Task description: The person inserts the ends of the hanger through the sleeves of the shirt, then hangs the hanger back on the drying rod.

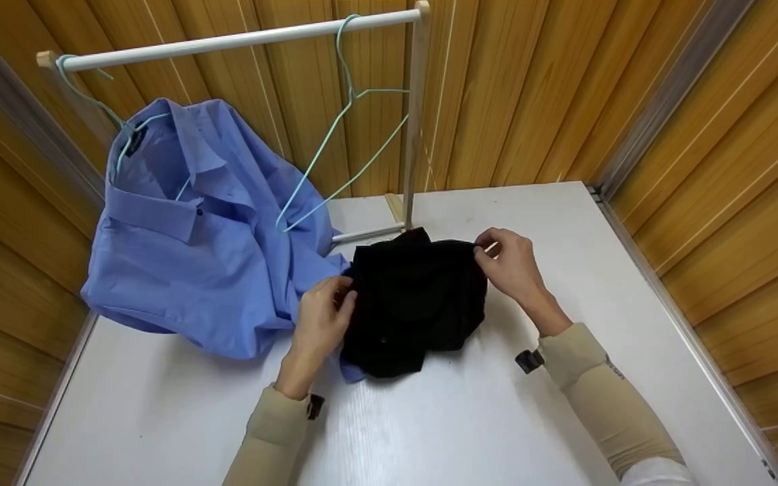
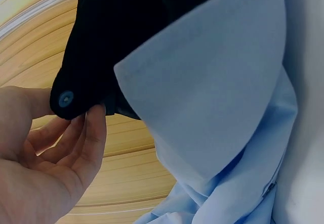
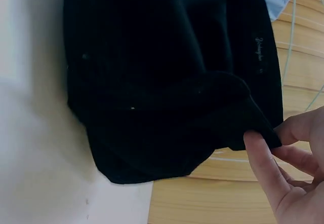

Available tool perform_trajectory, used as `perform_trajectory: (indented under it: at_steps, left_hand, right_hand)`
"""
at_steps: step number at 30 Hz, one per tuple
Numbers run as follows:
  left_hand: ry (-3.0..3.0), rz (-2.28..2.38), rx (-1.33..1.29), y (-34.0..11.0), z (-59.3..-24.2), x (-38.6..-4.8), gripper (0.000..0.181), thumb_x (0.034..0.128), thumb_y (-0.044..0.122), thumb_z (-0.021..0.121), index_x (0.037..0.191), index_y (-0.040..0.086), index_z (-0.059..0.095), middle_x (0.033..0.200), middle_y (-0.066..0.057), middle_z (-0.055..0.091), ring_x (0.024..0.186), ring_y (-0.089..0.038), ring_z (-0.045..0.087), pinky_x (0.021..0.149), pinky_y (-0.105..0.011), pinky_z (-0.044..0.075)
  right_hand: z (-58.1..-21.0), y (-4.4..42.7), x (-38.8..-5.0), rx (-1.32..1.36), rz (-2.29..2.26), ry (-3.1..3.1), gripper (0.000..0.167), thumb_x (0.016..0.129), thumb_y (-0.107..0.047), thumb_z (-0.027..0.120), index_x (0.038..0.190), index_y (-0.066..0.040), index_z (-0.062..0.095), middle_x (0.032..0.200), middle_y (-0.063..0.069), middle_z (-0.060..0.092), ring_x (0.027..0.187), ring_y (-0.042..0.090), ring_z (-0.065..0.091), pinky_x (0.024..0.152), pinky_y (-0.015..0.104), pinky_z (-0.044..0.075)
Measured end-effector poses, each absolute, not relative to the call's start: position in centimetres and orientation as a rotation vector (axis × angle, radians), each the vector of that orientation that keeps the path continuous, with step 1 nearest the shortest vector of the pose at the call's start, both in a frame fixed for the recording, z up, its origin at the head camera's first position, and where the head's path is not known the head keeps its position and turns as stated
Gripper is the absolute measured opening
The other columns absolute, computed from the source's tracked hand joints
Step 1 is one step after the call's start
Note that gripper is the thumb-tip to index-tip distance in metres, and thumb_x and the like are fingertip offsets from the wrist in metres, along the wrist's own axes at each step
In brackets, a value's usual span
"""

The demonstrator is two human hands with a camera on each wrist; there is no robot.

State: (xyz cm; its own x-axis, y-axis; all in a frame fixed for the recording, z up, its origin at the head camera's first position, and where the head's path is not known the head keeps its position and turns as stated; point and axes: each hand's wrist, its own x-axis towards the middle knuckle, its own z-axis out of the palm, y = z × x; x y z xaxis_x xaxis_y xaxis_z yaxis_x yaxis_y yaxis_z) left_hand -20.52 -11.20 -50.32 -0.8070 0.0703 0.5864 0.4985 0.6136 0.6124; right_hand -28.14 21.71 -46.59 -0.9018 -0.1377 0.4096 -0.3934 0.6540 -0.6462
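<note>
A black garment [image 1: 416,297] hangs bunched above the white table, its exact kind unclear. My left hand [image 1: 321,314] pinches its left edge. In the left wrist view, that hand [image 2: 55,148] has thumb and fingers on a rounded black corner bearing a button [image 2: 66,99]. My right hand [image 1: 510,263] pinches the upper right corner; in the right wrist view, a small printed label [image 3: 258,54] shows inside the edge that hand [image 3: 293,168] holds. Just left of the garment, a blue collared shirt [image 1: 220,270] hangs on a mint-green hanger [image 1: 92,100].
A white rail [image 1: 240,40] with wooden posts carries the hangers. A bare mint-green hanger [image 1: 321,145] hangs near its right post [image 1: 417,121]. The white table [image 1: 443,432] lies below, with wood-patterned walls [image 1: 510,88] around it. Part of the blue shirt's sleeve lies behind the black garment.
</note>
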Motion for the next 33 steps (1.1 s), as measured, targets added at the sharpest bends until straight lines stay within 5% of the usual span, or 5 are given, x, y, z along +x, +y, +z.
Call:
perform_trajectory:
  at_steps: [13, 21, 28, 33]
  left_hand:
    - [-2.349, -1.303, -0.447, -11.4, -50.7, -20.5, 0.012, 0.0925, -0.001, 0.073, 0.103, -0.004, 0.07, 0.089, -0.009, 0.069, 0.077, -0.021, 0.068, 0.064, -0.034, 0.056]
    - [-2.303, -1.262, -0.475, -11.7, -51.4, -21.1, 0.014, 0.0894, -0.012, 0.067, 0.102, -0.005, 0.069, 0.093, -0.015, 0.067, 0.083, -0.028, 0.067, 0.067, -0.04, 0.056]
    - [-2.367, -1.323, -0.467, -11.7, -51.1, -21.5, 0.045, 0.0844, -0.013, 0.074, 0.127, -0.003, 0.064, 0.12, -0.019, 0.062, 0.105, -0.037, 0.062, 0.084, -0.05, 0.055]
    - [-2.346, -1.256, -0.547, -11.6, -51.2, -21.9, 0.041, 0.0853, -0.01, 0.077, 0.124, -0.002, 0.066, 0.123, -0.017, 0.065, 0.115, -0.034, 0.062, 0.097, -0.047, 0.049]
  right_hand:
    - [-45.1, 20.8, -27.1, 0.478, 1.224, -2.398, 0.008, 0.09, 0.0, 0.069, 0.093, -0.005, 0.074, 0.09, 0.002, 0.074, 0.077, 0.016, 0.07, 0.069, 0.027, 0.05]
    - [-44.6, 20.4, -26.6, 0.501, 1.28, -2.377, 0.01, 0.091, 0.002, 0.067, 0.094, -0.005, 0.074, 0.092, 0.003, 0.073, 0.079, 0.013, 0.069, 0.064, 0.021, 0.049]
    - [-44.4, 20.1, -26.2, 0.54, 1.316, -2.354, 0.01, 0.091, 0.002, 0.067, 0.095, -0.004, 0.074, 0.092, 0.002, 0.073, 0.078, 0.013, 0.069, 0.063, 0.019, 0.053]
    - [-44.3, 19.9, -26.1, 0.595, 1.302, -2.367, 0.011, 0.093, 0.0, 0.069, 0.098, -0.005, 0.077, 0.095, 0.0, 0.074, 0.079, 0.013, 0.067, 0.065, 0.017, 0.053]
